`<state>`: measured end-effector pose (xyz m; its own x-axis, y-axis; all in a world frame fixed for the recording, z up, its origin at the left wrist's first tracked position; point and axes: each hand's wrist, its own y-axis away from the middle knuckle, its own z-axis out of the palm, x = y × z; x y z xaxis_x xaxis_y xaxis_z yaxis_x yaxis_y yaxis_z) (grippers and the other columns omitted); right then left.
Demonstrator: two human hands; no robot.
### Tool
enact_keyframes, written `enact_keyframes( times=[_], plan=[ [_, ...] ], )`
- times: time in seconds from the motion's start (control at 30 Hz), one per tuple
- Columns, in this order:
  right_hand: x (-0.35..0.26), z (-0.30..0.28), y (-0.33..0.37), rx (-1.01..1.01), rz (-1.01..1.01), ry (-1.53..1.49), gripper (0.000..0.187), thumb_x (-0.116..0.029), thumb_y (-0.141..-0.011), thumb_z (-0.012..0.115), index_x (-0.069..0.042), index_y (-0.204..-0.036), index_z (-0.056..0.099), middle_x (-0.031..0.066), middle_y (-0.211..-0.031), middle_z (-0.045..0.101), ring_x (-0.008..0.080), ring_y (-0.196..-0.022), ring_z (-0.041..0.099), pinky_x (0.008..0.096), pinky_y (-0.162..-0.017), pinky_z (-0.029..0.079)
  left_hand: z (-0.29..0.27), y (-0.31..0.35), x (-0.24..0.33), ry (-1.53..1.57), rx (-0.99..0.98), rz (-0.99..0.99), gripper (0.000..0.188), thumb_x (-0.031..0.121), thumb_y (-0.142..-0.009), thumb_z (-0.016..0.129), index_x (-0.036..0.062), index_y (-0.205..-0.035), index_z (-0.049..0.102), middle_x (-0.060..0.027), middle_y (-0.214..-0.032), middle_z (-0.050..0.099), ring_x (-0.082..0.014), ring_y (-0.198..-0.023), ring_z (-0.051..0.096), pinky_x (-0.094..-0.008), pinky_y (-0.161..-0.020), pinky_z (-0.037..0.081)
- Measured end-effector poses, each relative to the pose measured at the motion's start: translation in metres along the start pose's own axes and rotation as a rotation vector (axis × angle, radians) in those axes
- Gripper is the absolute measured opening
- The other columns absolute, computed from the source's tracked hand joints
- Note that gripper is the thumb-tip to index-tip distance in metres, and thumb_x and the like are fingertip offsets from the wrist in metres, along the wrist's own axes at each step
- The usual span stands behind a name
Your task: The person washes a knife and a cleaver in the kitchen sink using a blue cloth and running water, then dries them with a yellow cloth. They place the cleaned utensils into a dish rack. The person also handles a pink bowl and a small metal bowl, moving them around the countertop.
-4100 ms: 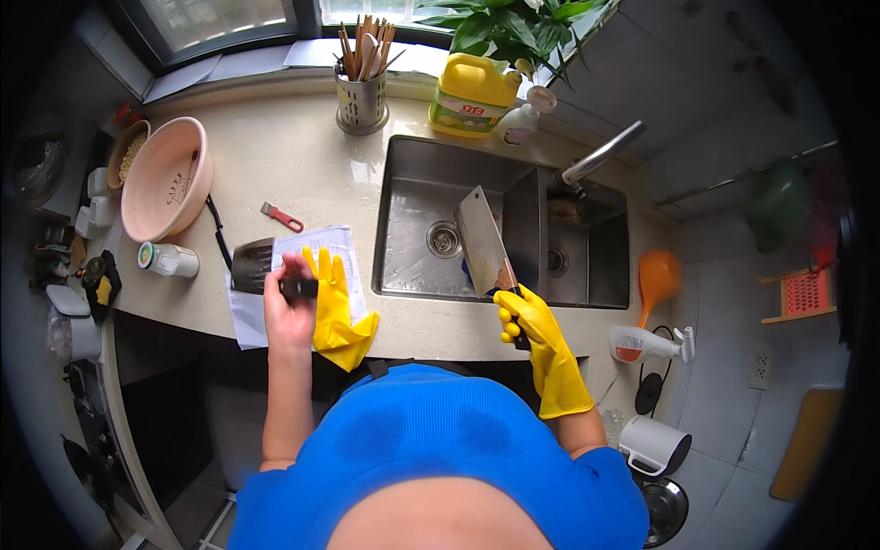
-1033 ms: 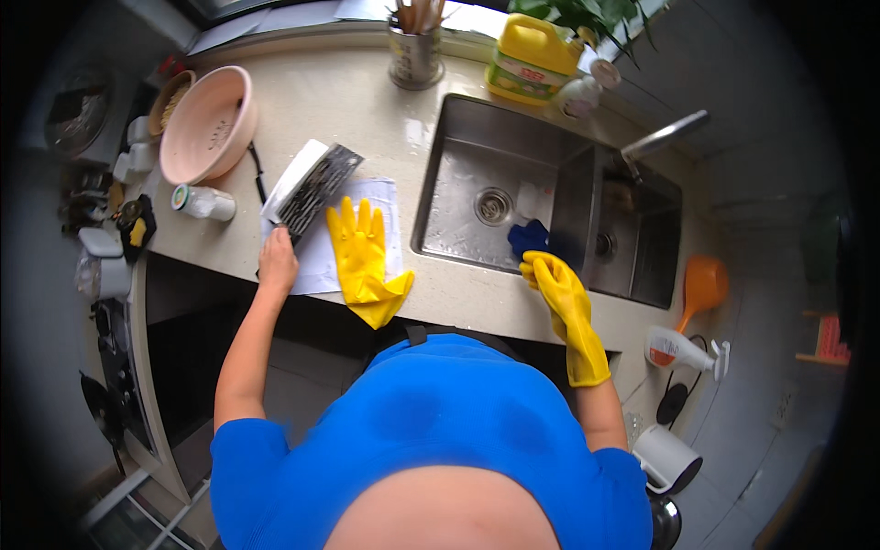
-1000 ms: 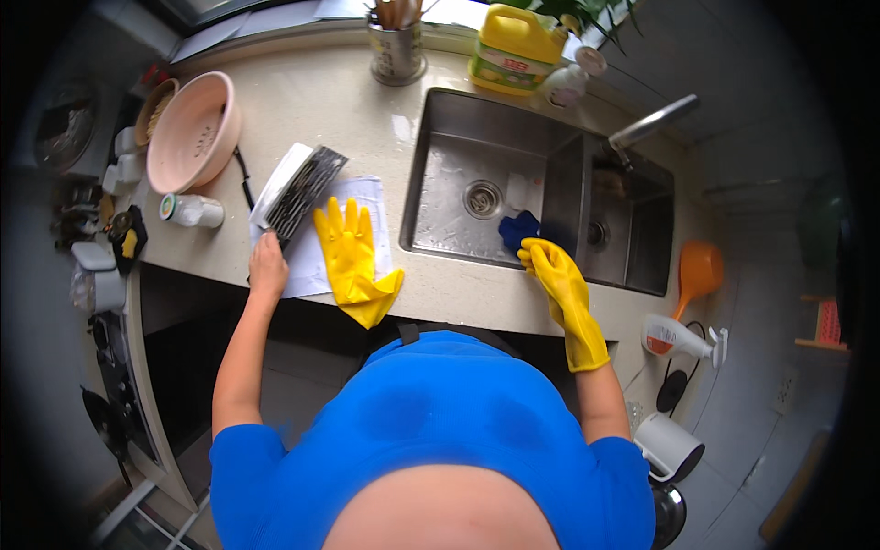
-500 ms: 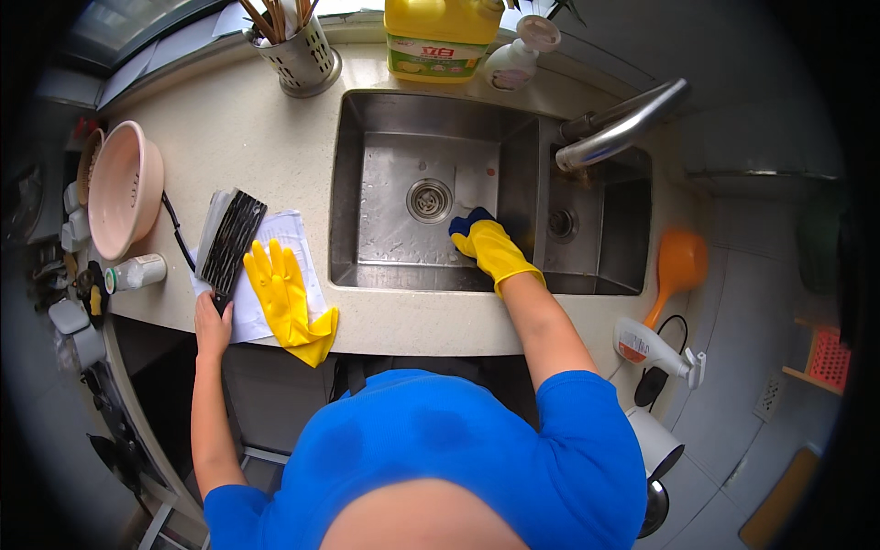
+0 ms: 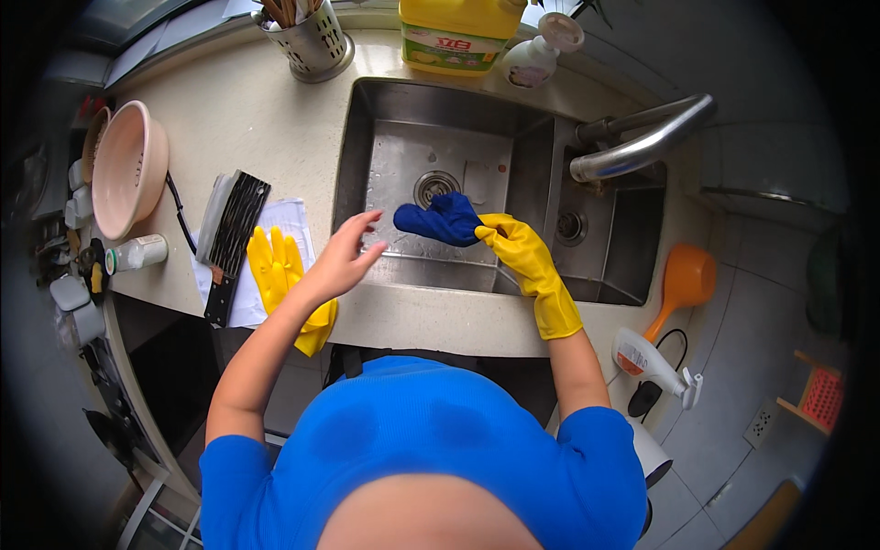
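My right hand (image 5: pixel 516 246), in a yellow rubber glove, pinches one end of a dark blue cloth (image 5: pixel 435 220) and holds it up over the sink's large basin (image 5: pixel 385 165). My bare left hand (image 5: pixel 344 261) is in the air at the basin's near left edge, fingers apart with nothing in them, pointing toward the cloth. On the counter left of it, a cleaver (image 5: pixel 234 240) with a black textured blade and dark handle lies on white paper (image 5: pixel 291 216). Next to it is a second yellow rubber glove (image 5: pixel 275 266), partly hidden by my left forearm.
A steel faucet (image 5: pixel 642 147) arches over the small right basin (image 5: pixel 623 238). Behind the sink stand a yellow jug (image 5: pixel 458 32), a pump bottle (image 5: pixel 536 60) and a utensil holder (image 5: pixel 314 41). A pink basin (image 5: pixel 131 174) and jar (image 5: pixel 137 254) sit left; an orange ladle (image 5: pixel 687 275) and spray bottle (image 5: pixel 646 359) right.
My left hand has let go of the cleaver handle and moved right to the sink. My right hand has lifted the blue cloth off the basin floor, so it now hangs in view.
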<state>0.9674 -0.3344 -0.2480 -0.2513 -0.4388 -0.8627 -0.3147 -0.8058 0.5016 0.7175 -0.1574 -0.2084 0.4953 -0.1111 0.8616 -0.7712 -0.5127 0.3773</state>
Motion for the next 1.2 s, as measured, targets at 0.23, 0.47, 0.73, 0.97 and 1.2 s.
enact_keyframes(
  times=[0.23,0.47,0.73,0.97,1.2],
  plan=[
    [-0.035,0.032,0.031,0.108,-0.494,0.421,0.025,-0.011,-0.083,0.068,-0.005,-0.107,0.064,0.0090,-0.104,0.061,0.0212,-0.095,0.058,0.0292,-0.085,0.045,0.045,-0.051,0.033,0.245,-0.035,0.055,0.031,0.013,-0.080,0.070,0.0016,-0.107,0.060,-0.0063,-0.098,0.064,-0.0132,-0.094,0.060,-0.0278,-0.089,0.045],
    [-0.048,0.045,0.056,0.234,-0.296,0.406,0.027,-0.012,-0.081,0.068,-0.007,-0.107,0.065,0.0107,-0.107,0.061,0.0255,-0.100,0.057,0.0334,-0.089,0.045,0.057,-0.035,0.030,0.813,-0.125,0.069,0.022,-0.007,-0.079,0.059,0.0072,-0.088,0.045,-0.0039,-0.099,0.058,-0.0105,-0.093,0.055,-0.0253,-0.086,0.043],
    [-0.048,0.033,0.028,0.098,-0.602,0.546,0.050,0.003,-0.078,0.059,-0.014,-0.124,0.055,0.0125,-0.124,0.055,0.0290,-0.115,0.052,0.0341,-0.096,0.043,0.064,-0.029,0.044,0.842,-0.352,0.131,0.033,-0.015,-0.067,0.056,0.0088,-0.086,0.043,-0.0002,-0.087,0.051,-0.0088,-0.081,0.051,-0.0216,-0.074,0.042],
    [-0.029,0.027,0.024,0.197,-0.421,0.555,0.022,-0.014,-0.080,0.065,-0.006,-0.101,0.062,0.0126,-0.098,0.062,0.0284,-0.090,0.059,0.0349,-0.081,0.047,0.046,-0.008,0.016,-0.305,0.115,0.157,0.063,-0.006,-0.061,0.058,0.0040,-0.123,0.047,-0.0185,-0.096,0.054,-0.0338,-0.091,0.057,-0.0359,-0.084,0.046],
    [-0.058,0.030,0.052,0.127,-0.313,0.839,0.026,-0.018,-0.085,0.062,-0.008,-0.109,0.062,0.0115,-0.109,0.061,0.0274,-0.102,0.057,0.0347,-0.087,0.046,0.059,-0.004,-0.022,-0.197,0.026,0.154,0.027,0.003,-0.060,0.061,-0.0003,-0.088,0.062,-0.0179,-0.084,0.060,-0.0347,-0.090,0.056,-0.0422,-0.085,0.043]
  ],
)
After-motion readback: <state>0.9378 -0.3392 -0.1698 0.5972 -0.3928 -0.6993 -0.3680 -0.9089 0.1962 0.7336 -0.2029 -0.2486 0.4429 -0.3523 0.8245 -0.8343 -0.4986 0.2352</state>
